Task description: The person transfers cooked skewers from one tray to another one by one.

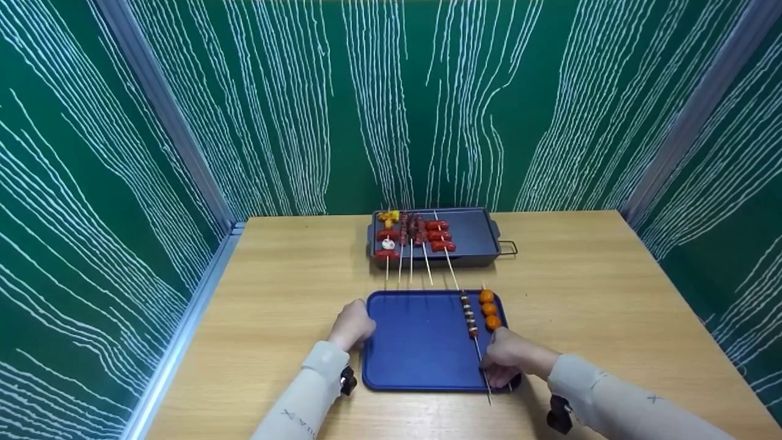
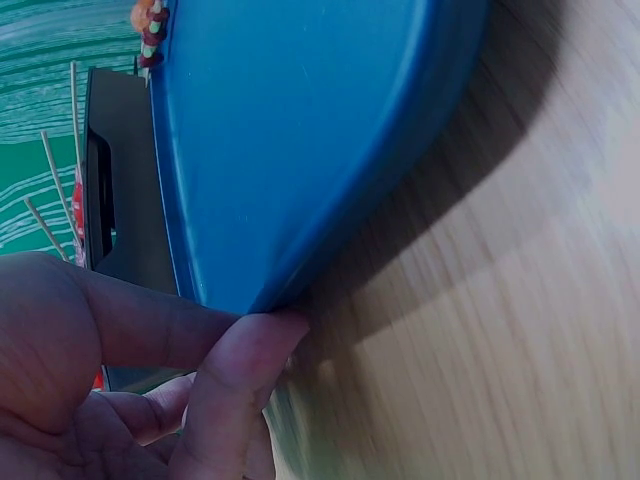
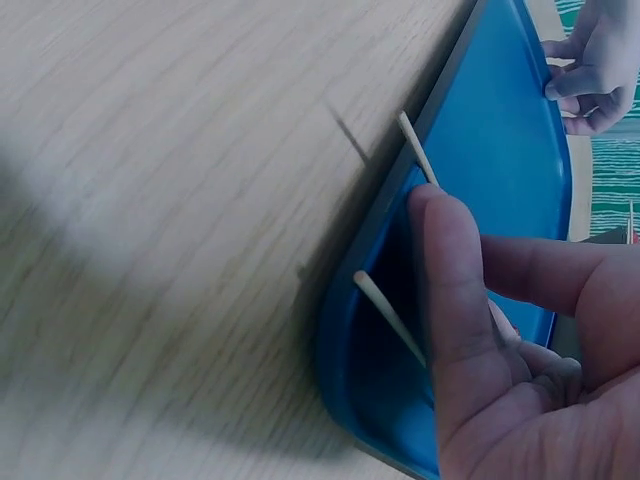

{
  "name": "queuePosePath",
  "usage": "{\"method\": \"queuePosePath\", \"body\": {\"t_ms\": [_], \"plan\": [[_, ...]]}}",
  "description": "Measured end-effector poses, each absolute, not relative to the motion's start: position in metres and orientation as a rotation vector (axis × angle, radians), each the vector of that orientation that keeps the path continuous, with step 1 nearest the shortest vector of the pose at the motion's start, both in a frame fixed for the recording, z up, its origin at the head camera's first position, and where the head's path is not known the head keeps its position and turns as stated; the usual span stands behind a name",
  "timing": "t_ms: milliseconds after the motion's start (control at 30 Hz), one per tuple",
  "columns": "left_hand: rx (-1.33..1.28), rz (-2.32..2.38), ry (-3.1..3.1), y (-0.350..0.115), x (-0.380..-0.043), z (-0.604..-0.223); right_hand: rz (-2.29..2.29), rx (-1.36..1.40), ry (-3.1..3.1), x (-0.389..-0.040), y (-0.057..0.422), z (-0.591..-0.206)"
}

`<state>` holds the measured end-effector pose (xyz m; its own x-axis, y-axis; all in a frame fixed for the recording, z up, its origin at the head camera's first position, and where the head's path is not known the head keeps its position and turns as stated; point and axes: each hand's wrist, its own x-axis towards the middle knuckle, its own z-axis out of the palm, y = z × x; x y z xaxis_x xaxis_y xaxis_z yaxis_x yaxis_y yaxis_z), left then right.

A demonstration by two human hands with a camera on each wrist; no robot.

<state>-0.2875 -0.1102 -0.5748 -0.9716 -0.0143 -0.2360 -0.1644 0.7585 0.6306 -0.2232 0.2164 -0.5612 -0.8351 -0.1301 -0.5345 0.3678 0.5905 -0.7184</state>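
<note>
A blue tray (image 1: 421, 342) lies on the table, and my left hand (image 1: 353, 324) pinches its left rim between thumb and forefinger, as the left wrist view shows close up. At the tray's right side my right hand (image 1: 506, 357) pinches the stick of a skewer (image 1: 469, 315) threaded with dark red and pale pieces. The bare end of that stick (image 3: 415, 145) pokes out over the near rim. Beside it lies a skewer of orange balls (image 1: 489, 308), its lower stick partly hidden by my right hand; its end (image 3: 385, 310) shows inside the tray corner.
Behind the tray stands a dark grill pan (image 1: 470, 235) with a wire handle (image 1: 509, 247) on its right. Several skewers rest in it, among them red sausage pieces (image 1: 438, 235) and dark meat (image 1: 412, 229), sticks pointing toward me. Green patterned walls (image 1: 421, 122) enclose the wooden table (image 1: 275, 275).
</note>
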Motion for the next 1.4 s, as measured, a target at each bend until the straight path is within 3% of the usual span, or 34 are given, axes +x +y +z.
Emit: {"method": "queuePosePath", "body": {"t_ms": [500,1400], "plan": [[-0.134,0.973,2.759,-0.11,-0.29,-0.575,-1.196,0.177,2.281,-0.224,0.221,-0.556],[-0.126,1.027,2.735,-0.11,-0.288,-0.573,-1.308,0.043,2.327,-0.282,0.207,-0.477]]}}
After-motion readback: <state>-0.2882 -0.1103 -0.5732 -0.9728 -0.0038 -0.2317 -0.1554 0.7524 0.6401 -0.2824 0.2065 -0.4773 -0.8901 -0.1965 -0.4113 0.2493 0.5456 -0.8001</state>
